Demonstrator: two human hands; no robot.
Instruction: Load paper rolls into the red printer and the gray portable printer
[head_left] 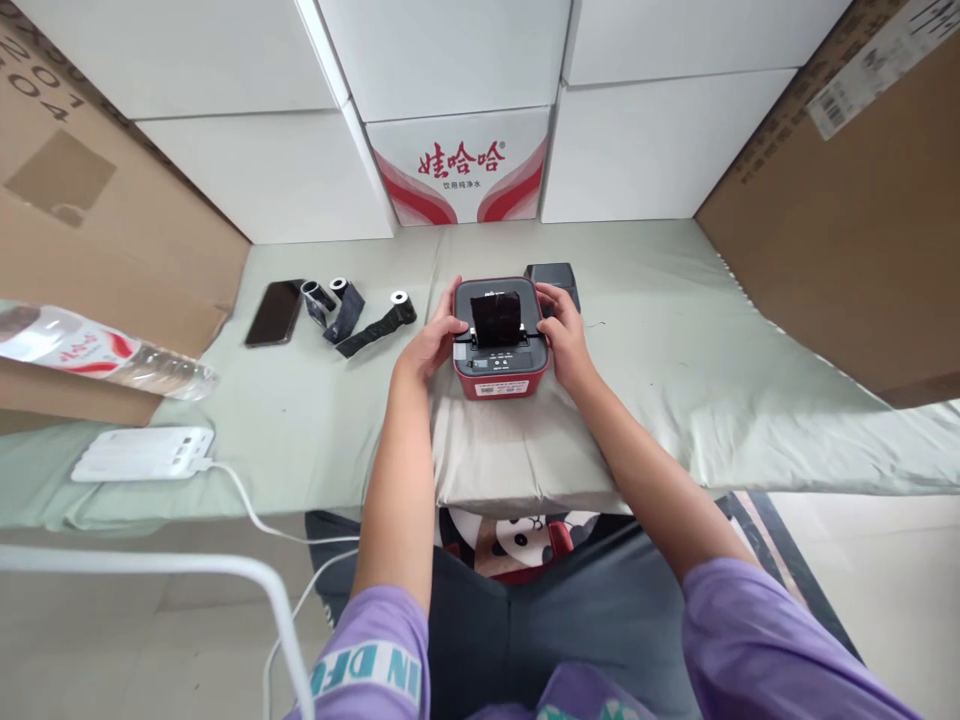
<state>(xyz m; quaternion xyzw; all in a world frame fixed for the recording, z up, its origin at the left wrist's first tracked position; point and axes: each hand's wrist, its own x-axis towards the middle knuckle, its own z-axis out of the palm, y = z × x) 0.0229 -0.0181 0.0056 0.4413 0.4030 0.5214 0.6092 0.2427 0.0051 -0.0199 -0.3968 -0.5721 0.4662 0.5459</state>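
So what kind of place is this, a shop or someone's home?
Probably a stockroom or makeshift packing corner: stacked white cartons and brown cardboard boxes wall in a cloth-covered table, where both hands hold a small red label printer beside black ribbon rolls.

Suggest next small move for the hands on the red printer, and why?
Probably feed or seat the black strip sticking up from the slot of the red printer. The left hand and right hand both brace the printer's sides, so it sits steady on the cloth-covered pad. I can't tell whether the strip is fully threaded; check before closing anything.
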